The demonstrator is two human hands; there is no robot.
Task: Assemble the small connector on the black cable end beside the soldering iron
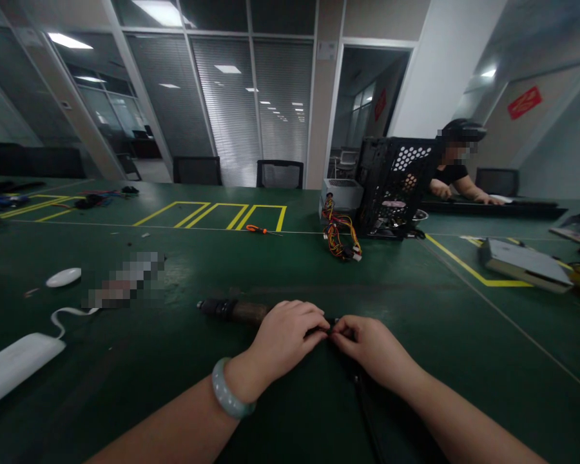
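Observation:
A dark cylindrical hand tool [247, 312] with a ribbed black front and a small metal tip lies on the green tabletop, tip to the left. Over its rear end rests my left hand [290, 335], a pale green bangle [229, 390] on the wrist, fingers closed and pinching. My right hand [374, 348] meets it fingertip to fingertip, thumb and index pinched at the tool's back end, where a black cord [367, 412] runs down toward me. Exactly what lies between the fingertips is hidden.
Left stand a white mouse-like object [64, 277] and a white block with cable [19, 367]. Ahead are an orange screwdriver [257, 229], a power supply [342, 193] with coloured wires and a black computer case [396, 187]. A metal drive [524, 263] lies right; a co-worker [457, 174] sits beyond.

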